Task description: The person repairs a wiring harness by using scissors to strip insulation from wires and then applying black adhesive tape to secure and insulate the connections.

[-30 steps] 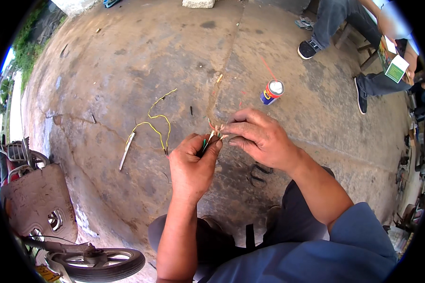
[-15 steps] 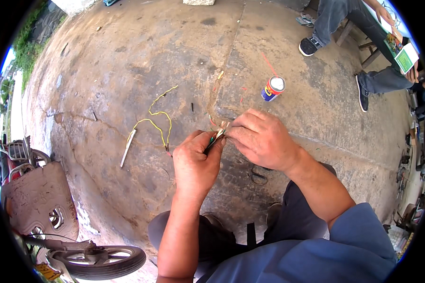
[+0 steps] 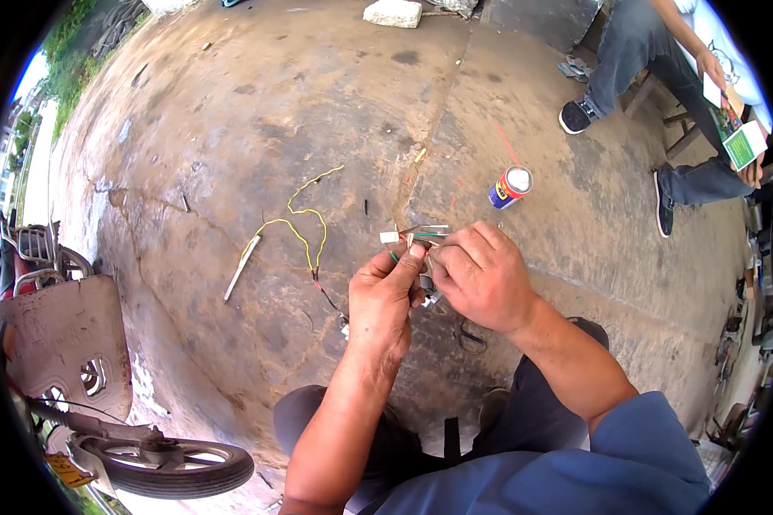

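Note:
In the head view, my left hand (image 3: 382,305) is closed on a bundle of thin wires (image 3: 426,235), green and pale among them, with a white plastic connector (image 3: 389,237) at its left end. My right hand (image 3: 485,279) is closed at the right side of the bundle, fingertips on the wires. Other small pieces under my hands are hard to make out. On the concrete floor to the left lie a looped yellow wire (image 3: 319,221) and a silver strip (image 3: 241,268). A red and blue can (image 3: 510,188) stands beyond my right hand. A dark loop (image 3: 471,340) lies below it.
A motorbike (image 3: 64,343) with its wheel near me takes up the lower left. Another person (image 3: 691,86) sits on a wooden stool (image 3: 661,129) at the upper right, holding cards or booklets. A white block (image 3: 392,14) lies at the far edge. Assorted items line the right side.
Both hands have shifted right, and my left hand is turned differently. The wire bundle now lies more sideways, and the white connector shows at its left. More of the yellow wire's dark lead is visible.

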Demonstrator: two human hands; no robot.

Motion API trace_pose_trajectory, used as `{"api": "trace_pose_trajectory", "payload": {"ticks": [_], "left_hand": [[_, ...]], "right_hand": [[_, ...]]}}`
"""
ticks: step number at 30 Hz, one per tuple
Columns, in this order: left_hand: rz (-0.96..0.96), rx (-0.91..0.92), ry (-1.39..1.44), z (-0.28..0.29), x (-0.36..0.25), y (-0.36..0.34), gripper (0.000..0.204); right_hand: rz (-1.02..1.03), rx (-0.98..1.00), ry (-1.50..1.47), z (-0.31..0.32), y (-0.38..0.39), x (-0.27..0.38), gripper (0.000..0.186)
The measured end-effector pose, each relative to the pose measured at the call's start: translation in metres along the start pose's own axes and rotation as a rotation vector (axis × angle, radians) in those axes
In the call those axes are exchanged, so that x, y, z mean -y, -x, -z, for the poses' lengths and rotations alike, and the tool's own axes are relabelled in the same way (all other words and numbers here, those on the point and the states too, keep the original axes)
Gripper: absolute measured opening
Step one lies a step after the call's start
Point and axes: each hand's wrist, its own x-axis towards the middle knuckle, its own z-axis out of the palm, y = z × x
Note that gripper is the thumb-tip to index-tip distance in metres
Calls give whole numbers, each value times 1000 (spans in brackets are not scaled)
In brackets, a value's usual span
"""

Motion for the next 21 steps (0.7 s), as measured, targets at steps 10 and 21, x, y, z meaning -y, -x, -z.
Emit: {"api": "trace_pose_trajectory", "payload": {"ticks": [10,21], "left_hand": [[-562,70,-627,7,5,-5,9],[-206,65,-248,1,-20,9,9]], "right_hand": [[-1503,199,-1938,2,13,-6,12],[-122,-49,-45,8,-5,-1,40]]}}
